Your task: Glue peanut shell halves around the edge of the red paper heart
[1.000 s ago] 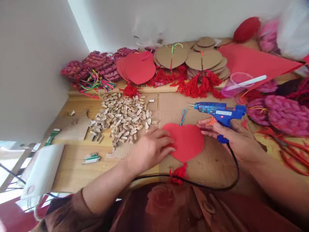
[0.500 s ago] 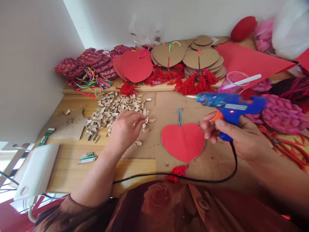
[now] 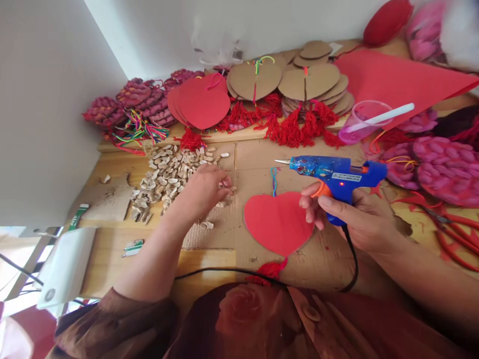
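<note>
A red paper heart (image 3: 277, 223) with a red tassel (image 3: 268, 269) below and a blue-green loop (image 3: 274, 177) on top lies flat on the cardboard-covered table. My right hand (image 3: 352, 219) grips a blue hot glue gun (image 3: 331, 175), nozzle pointing left, held just above the heart's upper right. Its black cord (image 3: 262, 273) runs along the near table edge. My left hand (image 3: 204, 192) rests on the right edge of a heap of pale peanut shell halves (image 3: 170, 172), fingers curled over a few shells; whether it holds one is hidden.
At the back lie stacked red hearts (image 3: 200, 102), cardboard hearts (image 3: 288, 82) with red tassels, pink shell-covered pieces (image 3: 123, 102), coloured cords (image 3: 138, 129). A pink cup (image 3: 361, 122) with a white stick, red paper (image 3: 396, 80) and pink pieces (image 3: 445, 167) crowd the right. Red-handled scissors (image 3: 454, 239) lie at far right.
My left hand left the red heart and went left to the shell heap. My right hand lifted the glue gun, then lowered it closer over the heart.
</note>
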The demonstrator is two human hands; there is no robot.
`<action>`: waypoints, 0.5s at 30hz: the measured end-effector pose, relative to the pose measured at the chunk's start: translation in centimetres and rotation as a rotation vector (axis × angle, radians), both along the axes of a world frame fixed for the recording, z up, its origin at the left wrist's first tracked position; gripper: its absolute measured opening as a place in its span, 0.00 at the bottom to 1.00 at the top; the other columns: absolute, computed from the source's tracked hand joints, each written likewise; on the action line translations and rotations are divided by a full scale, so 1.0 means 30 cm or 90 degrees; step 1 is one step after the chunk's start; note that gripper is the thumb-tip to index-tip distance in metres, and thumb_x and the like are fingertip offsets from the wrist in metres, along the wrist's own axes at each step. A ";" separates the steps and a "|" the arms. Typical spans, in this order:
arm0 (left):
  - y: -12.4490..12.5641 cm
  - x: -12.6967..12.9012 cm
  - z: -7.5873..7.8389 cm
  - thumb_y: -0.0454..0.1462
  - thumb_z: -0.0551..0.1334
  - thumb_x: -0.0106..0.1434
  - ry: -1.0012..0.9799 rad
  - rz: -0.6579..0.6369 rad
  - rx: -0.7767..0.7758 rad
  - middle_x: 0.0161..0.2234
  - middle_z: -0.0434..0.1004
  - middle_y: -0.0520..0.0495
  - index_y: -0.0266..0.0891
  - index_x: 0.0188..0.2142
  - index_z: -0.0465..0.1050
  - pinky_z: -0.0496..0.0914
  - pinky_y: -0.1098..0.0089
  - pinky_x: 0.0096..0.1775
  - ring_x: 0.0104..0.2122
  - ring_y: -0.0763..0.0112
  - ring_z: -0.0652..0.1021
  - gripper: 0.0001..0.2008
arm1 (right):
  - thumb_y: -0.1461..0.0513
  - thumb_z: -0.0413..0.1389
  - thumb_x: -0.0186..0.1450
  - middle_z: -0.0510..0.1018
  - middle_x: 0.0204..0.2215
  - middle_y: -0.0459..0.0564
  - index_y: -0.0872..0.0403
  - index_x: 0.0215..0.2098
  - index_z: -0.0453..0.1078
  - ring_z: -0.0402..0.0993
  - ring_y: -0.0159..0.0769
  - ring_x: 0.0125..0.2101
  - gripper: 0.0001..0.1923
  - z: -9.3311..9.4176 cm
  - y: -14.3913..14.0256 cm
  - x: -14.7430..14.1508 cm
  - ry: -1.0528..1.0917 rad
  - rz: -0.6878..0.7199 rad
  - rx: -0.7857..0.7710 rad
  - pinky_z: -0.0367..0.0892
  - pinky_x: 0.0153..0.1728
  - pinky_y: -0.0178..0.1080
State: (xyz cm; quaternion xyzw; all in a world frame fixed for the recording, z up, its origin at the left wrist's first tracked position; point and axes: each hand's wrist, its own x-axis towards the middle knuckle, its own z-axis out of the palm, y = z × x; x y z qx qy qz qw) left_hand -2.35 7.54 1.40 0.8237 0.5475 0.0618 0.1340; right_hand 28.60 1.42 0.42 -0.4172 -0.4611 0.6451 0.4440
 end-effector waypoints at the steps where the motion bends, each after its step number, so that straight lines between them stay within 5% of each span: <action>1: 0.001 -0.002 0.001 0.32 0.71 0.59 0.006 -0.025 0.016 0.36 0.80 0.43 0.38 0.34 0.79 0.69 0.56 0.50 0.44 0.54 0.77 0.04 | 0.53 0.67 0.64 0.81 0.33 0.48 0.49 0.40 0.82 0.78 0.33 0.26 0.10 0.000 -0.001 0.002 0.003 0.007 -0.010 0.69 0.20 0.32; 5: -0.018 -0.022 0.004 0.35 0.72 0.60 -0.026 -0.101 0.089 0.39 0.80 0.42 0.38 0.36 0.79 0.69 0.55 0.50 0.44 0.54 0.76 0.05 | 0.53 0.67 0.64 0.81 0.31 0.47 0.48 0.39 0.82 0.77 0.31 0.25 0.09 -0.014 -0.001 0.003 0.011 0.017 -0.036 0.68 0.19 0.30; 8: -0.042 -0.034 0.015 0.37 0.70 0.63 -0.139 -0.083 0.090 0.36 0.81 0.45 0.39 0.37 0.79 0.71 0.58 0.47 0.40 0.59 0.78 0.05 | 0.53 0.67 0.65 0.80 0.31 0.47 0.48 0.40 0.82 0.77 0.30 0.24 0.09 -0.021 -0.001 -0.001 0.014 0.016 -0.040 0.67 0.18 0.30; 15: -0.077 0.023 0.041 0.43 0.74 0.59 -0.644 0.131 -0.215 0.33 0.82 0.47 0.39 0.45 0.83 0.70 0.71 0.28 0.26 0.74 0.76 0.16 | 0.54 0.65 0.67 0.81 0.32 0.47 0.47 0.42 0.81 0.76 0.31 0.24 0.08 0.005 -0.037 0.004 -0.013 -0.003 0.005 0.64 0.18 0.31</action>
